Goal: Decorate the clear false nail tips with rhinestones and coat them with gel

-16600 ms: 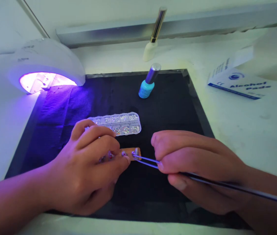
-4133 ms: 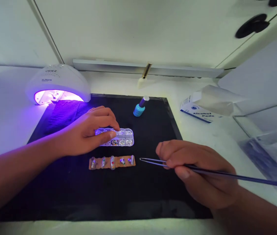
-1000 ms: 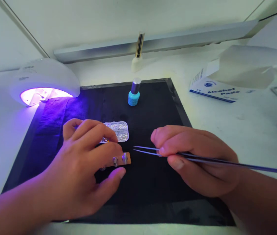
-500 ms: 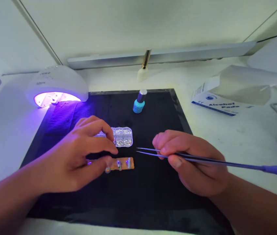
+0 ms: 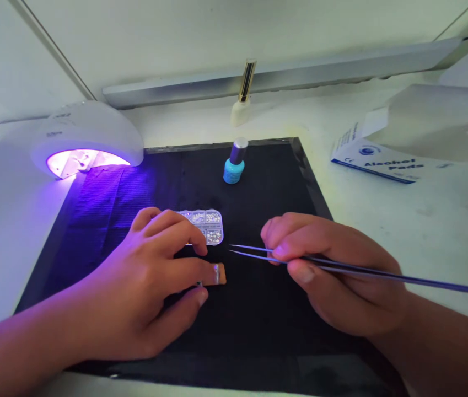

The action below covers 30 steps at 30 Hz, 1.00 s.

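Note:
My left hand reaches over a small tan strip, its index fingertip beside a shiny nail-shaped piece at the strip's right end. Its thumb and index finger are apart, and the hand covers most of the strip. Behind the fingers lies a clear divided case of small sparkly stones, partly hidden. On the right, my right hand is closed around long, thin tweezers. The two tweezer tips are slightly apart, pointing left, with nothing visible between them.
A lit white lamp stands at the left, glowing purple. A blue bottle stands on the black mat, with a cream bottle behind. An open alcohol pads box sits at the right.
My left hand has moved right along the strip, covering more of it, its index finger now at the right-end piece. My right hand still holds the tweezers. The view has shifted slightly.

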### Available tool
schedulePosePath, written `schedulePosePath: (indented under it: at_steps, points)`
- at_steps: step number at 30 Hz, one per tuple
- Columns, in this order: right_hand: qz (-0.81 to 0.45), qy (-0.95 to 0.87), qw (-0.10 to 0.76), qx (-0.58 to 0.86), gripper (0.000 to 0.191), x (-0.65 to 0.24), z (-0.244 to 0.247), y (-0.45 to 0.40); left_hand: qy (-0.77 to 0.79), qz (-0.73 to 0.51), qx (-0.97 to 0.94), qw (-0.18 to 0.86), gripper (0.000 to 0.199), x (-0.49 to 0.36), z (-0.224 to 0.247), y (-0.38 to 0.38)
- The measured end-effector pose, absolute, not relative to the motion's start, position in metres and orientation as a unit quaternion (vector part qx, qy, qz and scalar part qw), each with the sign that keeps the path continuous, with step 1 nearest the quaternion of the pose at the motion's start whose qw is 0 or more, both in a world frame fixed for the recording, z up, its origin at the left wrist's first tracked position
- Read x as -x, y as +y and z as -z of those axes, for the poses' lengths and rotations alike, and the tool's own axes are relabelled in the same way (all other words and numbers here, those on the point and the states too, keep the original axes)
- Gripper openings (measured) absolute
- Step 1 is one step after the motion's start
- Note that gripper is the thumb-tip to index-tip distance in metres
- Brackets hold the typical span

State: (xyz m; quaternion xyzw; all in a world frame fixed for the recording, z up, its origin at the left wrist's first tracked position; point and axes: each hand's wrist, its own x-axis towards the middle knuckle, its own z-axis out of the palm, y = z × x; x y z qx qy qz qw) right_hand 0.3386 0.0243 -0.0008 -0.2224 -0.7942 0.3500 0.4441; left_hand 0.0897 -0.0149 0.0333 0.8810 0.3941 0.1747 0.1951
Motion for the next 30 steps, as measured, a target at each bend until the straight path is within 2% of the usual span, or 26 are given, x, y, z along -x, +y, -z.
schedulePosePath:
  at_steps: [30]
  points:
    - [-0.354, -0.800, 0.440, 0.203, 0.009, -0.3349, 0.0011, 0.0252, 0.380, -0.159, -0.892, 0.186, 0.019, -0.0942, -0.0324, -0.0128]
